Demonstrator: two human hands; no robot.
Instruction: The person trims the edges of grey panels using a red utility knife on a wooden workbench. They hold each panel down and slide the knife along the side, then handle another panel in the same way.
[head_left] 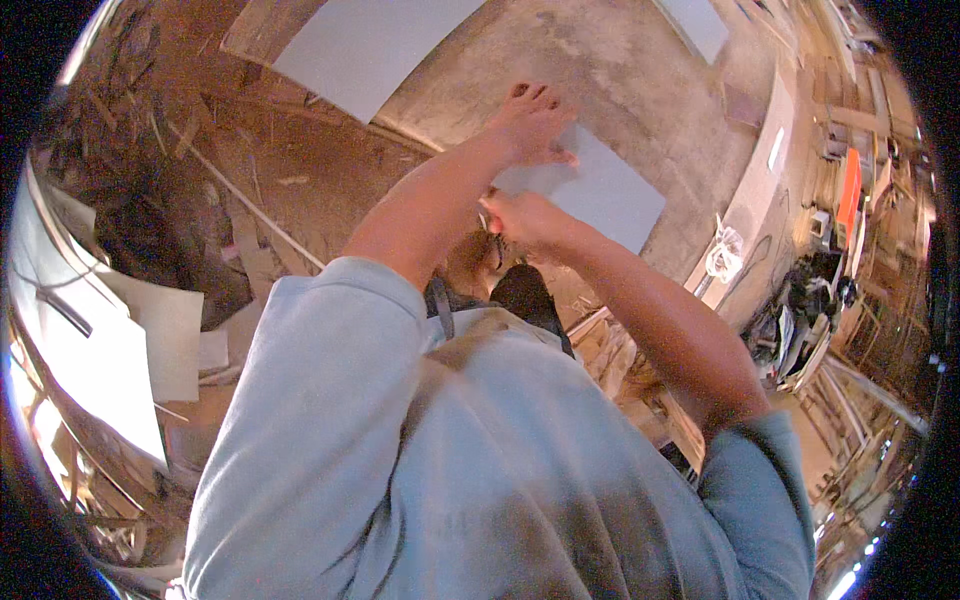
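A small grey-white rectangular sheet (610, 195) lies on the worn brown tabletop (620, 75) in front of me. Across its far left corner rests my left hand (535, 125), palm down with the fingers spread. My right hand (530, 222) is closed at the sheet's near left edge, just below the left wrist. A bit of red and something thin and dark show beside its fingers, too small to name. My left forearm crosses over to the far side of the right hand.
Two larger pale sheets lie farther off, one at the far left (370, 50) and one at the far right (697, 28). A bundle of white string-like material (725, 250) sits on the right edge. Right of that are an orange strip (850, 190) and wood scraps. White panels (90, 350) stand left.
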